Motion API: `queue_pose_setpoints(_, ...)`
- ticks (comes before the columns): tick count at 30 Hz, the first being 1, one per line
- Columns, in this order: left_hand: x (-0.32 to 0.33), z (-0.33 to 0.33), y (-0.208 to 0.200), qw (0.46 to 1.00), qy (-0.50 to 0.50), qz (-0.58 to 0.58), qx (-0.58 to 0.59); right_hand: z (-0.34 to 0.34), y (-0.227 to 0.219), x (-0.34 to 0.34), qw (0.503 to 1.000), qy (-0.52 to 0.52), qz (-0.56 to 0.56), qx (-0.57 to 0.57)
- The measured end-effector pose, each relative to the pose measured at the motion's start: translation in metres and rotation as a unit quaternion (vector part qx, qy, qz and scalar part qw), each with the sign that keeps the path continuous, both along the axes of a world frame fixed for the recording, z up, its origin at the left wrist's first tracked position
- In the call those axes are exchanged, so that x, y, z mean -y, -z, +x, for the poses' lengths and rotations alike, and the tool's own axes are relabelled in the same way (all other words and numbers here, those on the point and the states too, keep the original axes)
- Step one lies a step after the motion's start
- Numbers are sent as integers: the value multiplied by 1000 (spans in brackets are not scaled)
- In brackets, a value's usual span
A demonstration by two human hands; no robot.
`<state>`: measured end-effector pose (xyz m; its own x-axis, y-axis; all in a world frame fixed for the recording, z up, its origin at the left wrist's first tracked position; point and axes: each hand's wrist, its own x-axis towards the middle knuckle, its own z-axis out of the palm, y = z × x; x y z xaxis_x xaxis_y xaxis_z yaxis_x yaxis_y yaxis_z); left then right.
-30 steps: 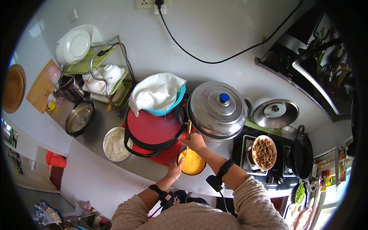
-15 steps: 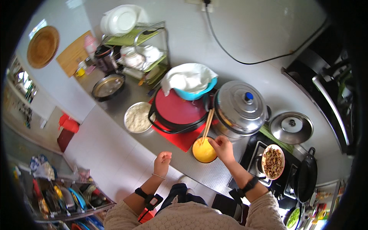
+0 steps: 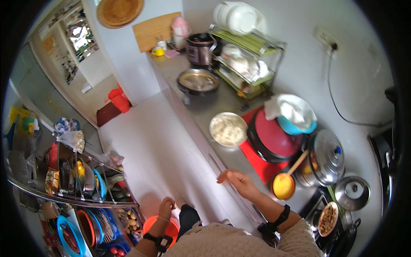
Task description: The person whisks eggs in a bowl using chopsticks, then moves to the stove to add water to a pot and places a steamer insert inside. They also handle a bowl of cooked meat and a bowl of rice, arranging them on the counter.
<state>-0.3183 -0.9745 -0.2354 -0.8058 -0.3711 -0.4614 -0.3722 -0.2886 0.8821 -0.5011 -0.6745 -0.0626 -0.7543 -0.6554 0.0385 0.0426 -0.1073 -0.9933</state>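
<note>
My right hand (image 3: 239, 183) is in the air over the counter's front edge, fingers loosely stretched and holding nothing. Left of the yellow bowl and below the bowl of flour (image 3: 228, 129), it touches neither. Low beside my leg, my left hand (image 3: 167, 208) hangs above a red bucket (image 3: 150, 223), its fingers slightly bent and nothing visible in them. The bowl of yellow liquid, like beaten egg (image 3: 283, 186), stands at the counter edge. Wooden chopsticks (image 3: 298, 162) lean in it, pointing toward the big steel pot.
A red-lidded electric pan (image 3: 274, 135) carries a blue bowl (image 3: 299, 125) with a white cloth. Beyond are a steel steamer pot (image 3: 327, 156), a lid (image 3: 352, 192) and a dish of chopped brown food (image 3: 328, 219). A dish rack (image 3: 250, 64) stands behind; shelves (image 3: 77, 199) of kitchenware are at left.
The view has swung left, bringing more floor and shelves in. My right hand has left the yellow bowl and chopsticks and moved left. My left hand has lowered beside my leg.
</note>
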Motion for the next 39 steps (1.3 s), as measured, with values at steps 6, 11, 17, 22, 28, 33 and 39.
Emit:
queue_pose_setpoints(6,158,76,44,970,-119,-17,212,-18,139,126,920,-201,334,32)
queue_pose_setpoints(11,204,78,75,926,-197,82,311,-16,237,136,829,-332,442,81)
queue_pose_setpoints(17,242,-5,97,938,-80,110,320,-52,266,170,778,-208,459,376)
queue_pose_setpoints(22,304,-103,102,948,-35,87,303,-153,263,246,800,-288,452,272)
queue_pose_setpoints(28,371,-219,87,954,-35,67,291,-280,252,337,802,-357,433,205)
queue_pose_setpoints(33,427,-306,81,953,-40,60,294,-354,242,394,798,-384,420,200)
queue_pose_setpoints(39,508,-381,89,952,-26,57,298,-413,240,455,798,-377,409,232)
